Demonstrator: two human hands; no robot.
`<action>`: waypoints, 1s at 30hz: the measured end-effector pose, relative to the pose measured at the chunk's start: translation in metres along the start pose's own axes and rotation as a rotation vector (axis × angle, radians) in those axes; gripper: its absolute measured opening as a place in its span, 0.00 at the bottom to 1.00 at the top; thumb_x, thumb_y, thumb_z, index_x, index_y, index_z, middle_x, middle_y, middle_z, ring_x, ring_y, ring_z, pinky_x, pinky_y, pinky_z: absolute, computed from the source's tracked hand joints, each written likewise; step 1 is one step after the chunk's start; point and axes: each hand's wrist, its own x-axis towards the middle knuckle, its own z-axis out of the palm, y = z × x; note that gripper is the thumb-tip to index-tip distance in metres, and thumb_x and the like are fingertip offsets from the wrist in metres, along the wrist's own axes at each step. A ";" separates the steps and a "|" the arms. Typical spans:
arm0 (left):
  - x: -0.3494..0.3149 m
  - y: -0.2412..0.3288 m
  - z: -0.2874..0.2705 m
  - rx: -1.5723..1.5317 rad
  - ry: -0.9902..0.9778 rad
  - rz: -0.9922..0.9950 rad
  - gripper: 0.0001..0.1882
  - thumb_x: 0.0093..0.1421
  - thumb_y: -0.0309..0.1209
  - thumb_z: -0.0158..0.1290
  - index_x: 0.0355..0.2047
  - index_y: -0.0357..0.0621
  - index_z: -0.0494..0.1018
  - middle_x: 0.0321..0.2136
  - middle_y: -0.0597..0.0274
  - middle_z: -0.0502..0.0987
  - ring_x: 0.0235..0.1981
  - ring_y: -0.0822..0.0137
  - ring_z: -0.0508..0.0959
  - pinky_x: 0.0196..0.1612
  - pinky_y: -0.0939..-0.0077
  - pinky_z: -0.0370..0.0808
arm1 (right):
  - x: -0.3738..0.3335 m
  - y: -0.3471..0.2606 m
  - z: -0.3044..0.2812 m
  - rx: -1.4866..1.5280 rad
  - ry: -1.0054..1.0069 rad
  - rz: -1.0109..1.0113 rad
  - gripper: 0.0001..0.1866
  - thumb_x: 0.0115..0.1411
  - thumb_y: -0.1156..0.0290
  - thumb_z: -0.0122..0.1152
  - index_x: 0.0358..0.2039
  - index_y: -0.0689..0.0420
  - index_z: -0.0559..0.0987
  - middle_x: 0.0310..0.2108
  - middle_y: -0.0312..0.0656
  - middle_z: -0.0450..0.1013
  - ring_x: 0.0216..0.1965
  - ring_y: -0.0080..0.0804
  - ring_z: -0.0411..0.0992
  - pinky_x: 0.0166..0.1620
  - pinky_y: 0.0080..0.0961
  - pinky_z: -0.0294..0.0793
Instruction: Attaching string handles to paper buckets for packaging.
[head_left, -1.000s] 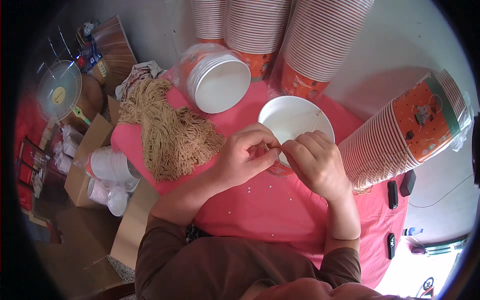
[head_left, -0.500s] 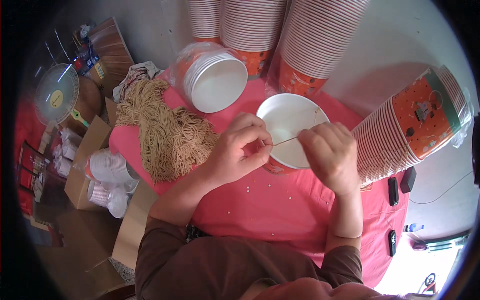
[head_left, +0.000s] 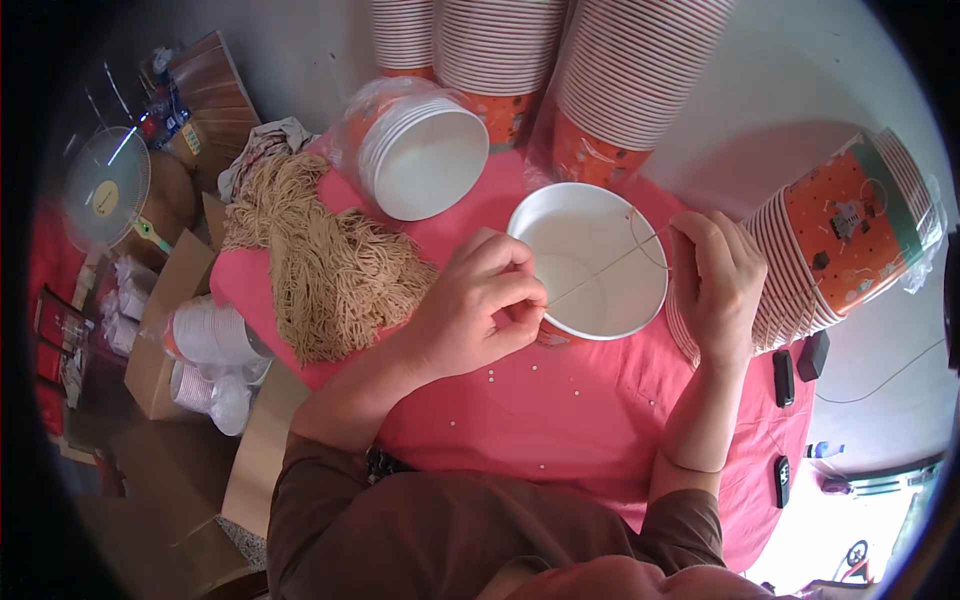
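A thin tan string [head_left: 605, 269] is stretched between my two hands, slanting up to the right across the mouth of a white-lined paper bucket [head_left: 548, 225] with an orange outside. My left hand [head_left: 485, 300] pinches one end at the bucket's near left rim. At the right rim, my right hand [head_left: 718, 280] is closed on the other end, fingertips together; a short loop of string shows beside them. A big bundle of tan strings [head_left: 335, 285] lies to the left of my left hand. Right of my right hand, a tilted stack of orange buckets [head_left: 800, 240] has strings hanging along its rims.
Tall stacks of buckets [head_left: 640, 60] stand along the wall, with a bagged stack [head_left: 430, 165] lying on its side. Several small white beads dot the pink tablecloth [head_left: 600, 440]. Dark devices [head_left: 784, 378] lie at the right edge. On the left are cardboard boxes [head_left: 170, 340] and a fan [head_left: 108, 190].
My right hand has moved right and slightly up, away from my left hand. The stretch of string between them is longer. My left hand is almost where it was.
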 end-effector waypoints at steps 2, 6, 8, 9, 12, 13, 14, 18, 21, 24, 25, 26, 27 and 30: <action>0.000 0.000 0.000 0.014 -0.014 0.002 0.09 0.48 0.21 0.63 0.28 0.43 0.75 0.34 0.63 0.71 0.37 0.59 0.72 0.40 0.66 0.73 | 0.000 -0.001 0.003 0.005 -0.008 0.017 0.09 0.53 0.80 0.66 0.33 0.58 0.75 0.21 0.40 0.67 0.22 0.40 0.68 0.27 0.36 0.66; 0.002 -0.001 0.000 0.003 -0.004 0.018 0.09 0.49 0.22 0.64 0.28 0.44 0.75 0.33 0.63 0.71 0.37 0.59 0.72 0.41 0.66 0.72 | 0.001 -0.002 0.002 0.030 -0.013 0.050 0.09 0.53 0.80 0.66 0.33 0.58 0.75 0.21 0.41 0.67 0.21 0.40 0.68 0.27 0.36 0.66; 0.003 -0.004 -0.005 0.011 -0.030 0.044 0.10 0.49 0.24 0.65 0.31 0.43 0.76 0.38 0.61 0.73 0.39 0.58 0.73 0.42 0.66 0.73 | 0.001 -0.002 0.000 0.055 -0.018 0.061 0.09 0.53 0.81 0.66 0.33 0.59 0.75 0.21 0.41 0.67 0.21 0.40 0.68 0.27 0.36 0.66; 0.004 -0.006 -0.008 0.011 -0.046 0.060 0.11 0.49 0.25 0.66 0.33 0.43 0.77 0.40 0.61 0.73 0.40 0.57 0.73 0.43 0.66 0.74 | 0.001 -0.002 0.000 0.070 -0.022 0.066 0.09 0.53 0.81 0.66 0.33 0.59 0.75 0.21 0.41 0.67 0.21 0.40 0.68 0.26 0.36 0.66; 0.002 -0.011 -0.017 -0.052 -0.075 -0.066 0.19 0.48 0.28 0.70 0.41 0.43 0.79 0.50 0.56 0.73 0.47 0.56 0.75 0.48 0.65 0.74 | 0.000 0.000 -0.004 0.163 -0.035 0.116 0.09 0.53 0.82 0.66 0.33 0.60 0.76 0.22 0.41 0.68 0.21 0.40 0.70 0.25 0.33 0.67; 0.001 -0.013 -0.018 -0.025 -0.118 -0.068 0.21 0.47 0.28 0.70 0.42 0.43 0.79 0.53 0.56 0.72 0.49 0.56 0.75 0.49 0.64 0.74 | -0.001 0.000 -0.005 0.201 -0.037 0.138 0.09 0.53 0.83 0.65 0.33 0.60 0.76 0.22 0.41 0.69 0.21 0.39 0.70 0.25 0.32 0.67; 0.000 -0.016 -0.018 0.006 -0.153 -0.073 0.22 0.47 0.29 0.71 0.44 0.44 0.78 0.55 0.55 0.71 0.50 0.56 0.75 0.50 0.63 0.75 | -0.002 0.000 -0.006 0.264 -0.034 0.162 0.08 0.54 0.83 0.65 0.33 0.61 0.76 0.23 0.41 0.70 0.22 0.36 0.71 0.25 0.29 0.67; -0.001 -0.032 -0.015 -0.041 -0.240 -0.105 0.20 0.49 0.29 0.69 0.43 0.45 0.77 0.48 0.62 0.75 0.45 0.57 0.79 0.45 0.62 0.77 | -0.004 -0.008 -0.009 0.612 -0.054 0.319 0.06 0.58 0.84 0.62 0.34 0.62 0.77 0.25 0.38 0.74 0.24 0.24 0.72 0.25 0.19 0.66; 0.000 -0.045 -0.015 -0.147 -0.200 -0.081 0.16 0.51 0.28 0.69 0.39 0.42 0.76 0.41 0.63 0.76 0.40 0.62 0.79 0.40 0.68 0.77 | -0.002 -0.009 -0.014 0.793 -0.082 0.407 0.03 0.60 0.83 0.61 0.34 0.62 0.77 0.27 0.37 0.75 0.25 0.17 0.69 0.27 0.16 0.66; -0.003 -0.052 -0.018 -0.273 -0.120 -0.132 0.14 0.53 0.26 0.68 0.37 0.40 0.75 0.37 0.65 0.76 0.37 0.70 0.78 0.36 0.75 0.75 | 0.007 0.002 -0.021 0.699 -0.112 0.313 0.04 0.58 0.82 0.63 0.34 0.62 0.77 0.27 0.38 0.74 0.26 0.21 0.70 0.29 0.20 0.68; -0.004 -0.054 -0.018 -0.321 -0.095 -0.160 0.13 0.54 0.25 0.68 0.36 0.39 0.75 0.36 0.66 0.76 0.36 0.73 0.77 0.35 0.78 0.75 | 0.011 0.007 -0.025 0.659 -0.148 0.281 0.05 0.57 0.81 0.63 0.34 0.62 0.77 0.27 0.38 0.73 0.26 0.24 0.70 0.29 0.22 0.68; -0.004 -0.057 -0.016 -0.455 -0.035 -0.164 0.12 0.55 0.23 0.67 0.36 0.39 0.75 0.36 0.68 0.75 0.37 0.79 0.76 0.35 0.83 0.74 | 0.013 0.010 -0.029 0.614 -0.189 0.264 0.06 0.56 0.80 0.64 0.34 0.62 0.77 0.27 0.39 0.73 0.26 0.27 0.70 0.30 0.24 0.69; -0.004 -0.060 -0.015 -0.539 -0.006 -0.206 0.12 0.55 0.22 0.67 0.37 0.39 0.75 0.37 0.68 0.75 0.37 0.78 0.76 0.36 0.83 0.74 | 0.014 0.011 -0.034 0.595 -0.255 0.228 0.07 0.55 0.79 0.65 0.34 0.62 0.77 0.27 0.40 0.72 0.26 0.30 0.70 0.30 0.26 0.70; -0.007 -0.067 -0.011 -0.816 0.078 -0.326 0.13 0.56 0.22 0.67 0.39 0.39 0.75 0.37 0.67 0.76 0.36 0.77 0.77 0.37 0.84 0.76 | 0.016 0.009 -0.046 0.515 -0.438 0.169 0.14 0.51 0.75 0.68 0.39 0.61 0.77 0.31 0.42 0.72 0.30 0.39 0.72 0.33 0.32 0.72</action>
